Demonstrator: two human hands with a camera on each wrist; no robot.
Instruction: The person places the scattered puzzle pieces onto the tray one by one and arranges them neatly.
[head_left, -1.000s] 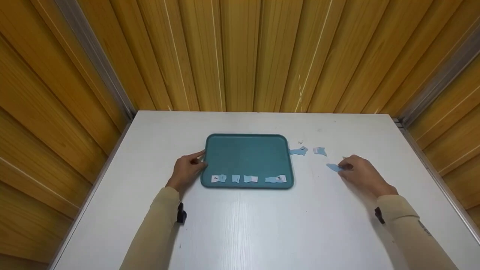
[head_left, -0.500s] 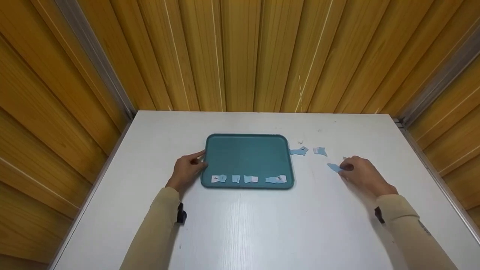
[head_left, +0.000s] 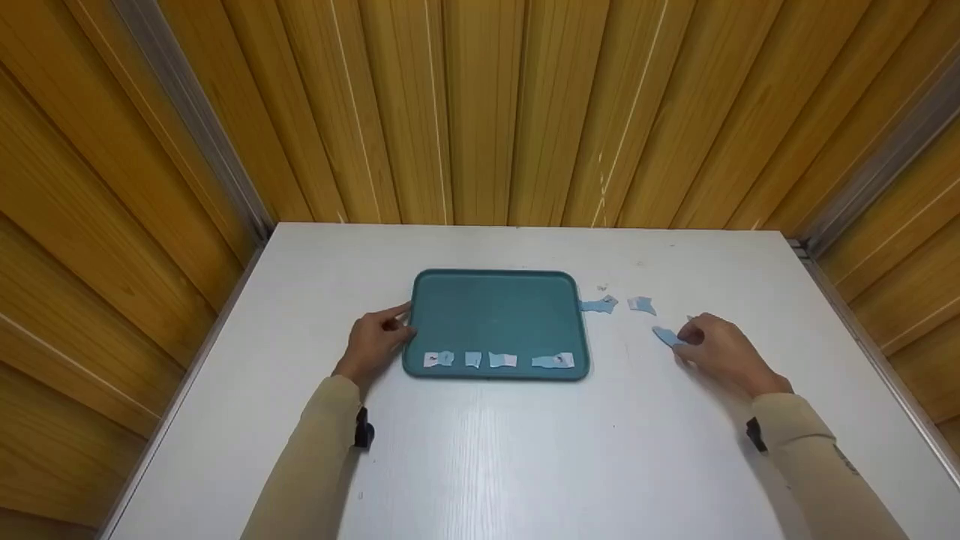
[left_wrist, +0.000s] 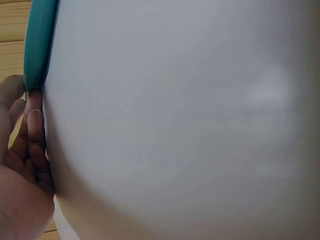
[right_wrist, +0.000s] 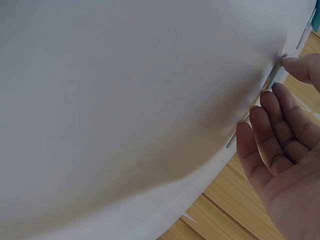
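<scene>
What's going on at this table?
A person's left hand holds the left edge of a green tray, while the right hand pinches a small blue piece off to the tray's right. Several blue-and-white pieces lie in a row along the tray's near edge. On the white table, another piece lies right by the tray's right side, with one more beyond it.
</scene>
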